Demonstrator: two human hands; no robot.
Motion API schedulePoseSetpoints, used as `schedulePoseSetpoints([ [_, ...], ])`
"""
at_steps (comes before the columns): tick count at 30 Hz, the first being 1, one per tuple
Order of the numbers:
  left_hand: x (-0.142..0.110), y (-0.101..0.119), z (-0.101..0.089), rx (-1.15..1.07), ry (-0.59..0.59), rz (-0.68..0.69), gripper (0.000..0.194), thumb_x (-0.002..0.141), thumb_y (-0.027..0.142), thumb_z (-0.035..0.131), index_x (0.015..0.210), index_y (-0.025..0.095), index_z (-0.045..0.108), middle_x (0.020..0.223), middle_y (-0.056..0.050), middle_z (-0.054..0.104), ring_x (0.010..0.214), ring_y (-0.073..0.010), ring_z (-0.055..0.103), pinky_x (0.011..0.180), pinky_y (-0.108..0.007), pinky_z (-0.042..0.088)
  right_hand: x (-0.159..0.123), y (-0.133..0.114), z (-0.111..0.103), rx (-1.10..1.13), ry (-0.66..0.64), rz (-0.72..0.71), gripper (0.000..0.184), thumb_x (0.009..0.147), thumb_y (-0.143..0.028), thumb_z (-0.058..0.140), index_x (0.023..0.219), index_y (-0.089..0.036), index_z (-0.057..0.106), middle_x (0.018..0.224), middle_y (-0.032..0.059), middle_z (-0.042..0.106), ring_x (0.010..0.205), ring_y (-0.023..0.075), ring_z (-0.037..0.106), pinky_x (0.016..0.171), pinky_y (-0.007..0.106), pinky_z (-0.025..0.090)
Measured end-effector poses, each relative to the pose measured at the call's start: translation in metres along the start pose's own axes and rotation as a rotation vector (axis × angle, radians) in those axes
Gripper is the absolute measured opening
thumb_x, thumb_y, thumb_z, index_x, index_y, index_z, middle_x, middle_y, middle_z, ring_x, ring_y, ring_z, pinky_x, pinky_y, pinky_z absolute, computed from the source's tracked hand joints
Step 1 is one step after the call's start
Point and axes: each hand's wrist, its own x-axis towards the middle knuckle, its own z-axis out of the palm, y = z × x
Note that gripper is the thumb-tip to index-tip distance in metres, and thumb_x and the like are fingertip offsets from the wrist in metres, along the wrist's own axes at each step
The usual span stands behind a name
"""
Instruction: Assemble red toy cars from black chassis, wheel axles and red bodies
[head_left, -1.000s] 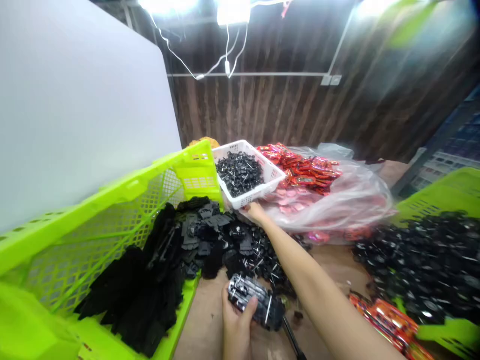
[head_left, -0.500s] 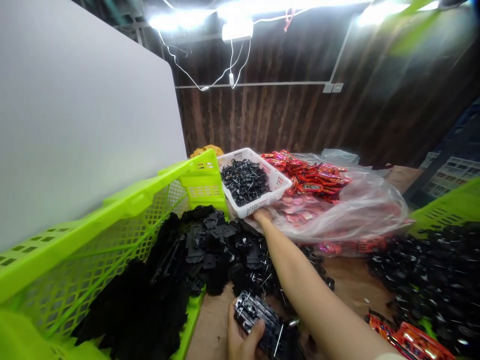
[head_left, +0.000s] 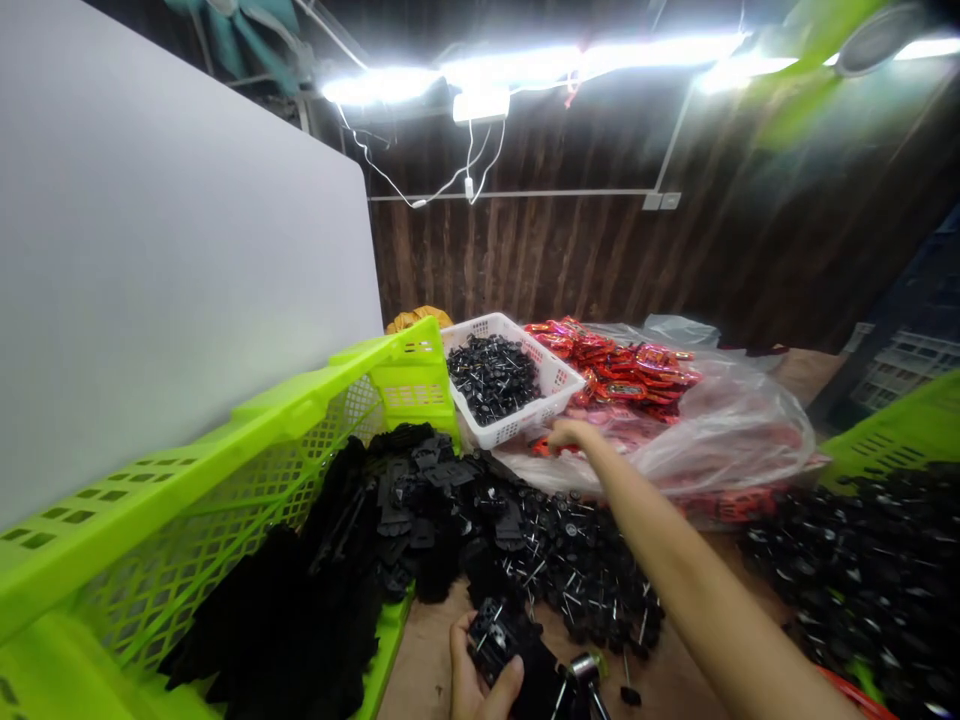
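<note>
At the bottom centre my left hand [head_left: 484, 680] is closed around a black plastic toy car chassis [head_left: 491, 640] with thin metal axles. A shiny metal cylinder [head_left: 583, 664] lies just right of it, its kind unclear. My right hand [head_left: 571, 436] is stretched far forward, beside the front right corner of a white basket [head_left: 504, 433]. Its fingers appear closed on a shiny red toy car shell [head_left: 543, 447], mostly hidden by the hand and blurred. Below that arm, black wheels on metal axles [head_left: 570, 550] lie in a heap.
Black chassis parts [head_left: 420, 490] pile up by a tilted lime-green crate [head_left: 300, 410] at left. The white basket holds black wheel pieces. Clear plastic bagging [head_left: 735, 430] surrounds red shells [head_left: 630, 375]. More black wheels [head_left: 885, 570] fill the right side. A white panel [head_left: 187, 230] stands left.
My right hand has moved right from under the white basket's edge, and red now shows at its fingers. My left hand has shifted slightly lower with the chassis. The view has tilted up.
</note>
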Motion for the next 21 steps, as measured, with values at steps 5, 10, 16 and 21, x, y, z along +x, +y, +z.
schedulePoseSetpoints([
  [5,-0.003,0.025,0.011,0.124,-0.082,-0.031,0.058,0.053,0.026,0.083,0.103,0.018,0.053,0.095,-0.008,0.07,0.091,-0.0223,0.066,0.085,-0.032,0.05,-0.1,0.062,0.006,0.095,0.061,-0.071,0.04,0.075,-0.032,0.069,0.107,-0.012,0.055,0.097,0.0095,0.065,0.087,0.0203,0.062,0.07,0.027,0.048],
  [10,-0.008,0.035,0.022,0.095,-0.179,-0.213,0.058,0.063,0.028,0.077,0.114,0.018,0.051,0.1,-0.01,0.07,0.087,-0.0212,0.067,0.072,-0.029,0.054,-0.251,0.076,0.091,0.382,0.237,-0.178,0.043,0.075,-0.046,0.063,0.108,-0.019,0.053,0.093,0.0066,0.068,0.084,0.022,0.065,0.071,0.029,0.048],
  [16,-0.036,0.022,0.032,0.124,-0.342,-0.307,0.059,0.065,0.028,0.074,0.119,0.017,0.052,0.103,-0.012,0.069,0.085,-0.0236,0.068,0.066,-0.03,0.055,-0.315,0.059,0.15,0.273,0.236,-0.071,0.04,0.074,-0.034,0.063,0.111,-0.021,0.054,0.089,0.007,0.069,0.08,0.0266,0.066,0.067,0.032,0.047],
  [21,-0.049,0.012,0.034,0.126,-0.394,-0.215,0.048,0.069,0.023,0.069,0.116,0.017,0.058,0.111,-0.011,0.067,0.102,-0.0241,0.063,0.083,-0.032,0.053,-0.309,0.067,0.164,0.335,0.272,-0.136,0.039,0.071,-0.03,0.065,0.109,-0.022,0.057,0.086,0.0076,0.069,0.078,0.0268,0.065,0.066,0.032,0.047],
])
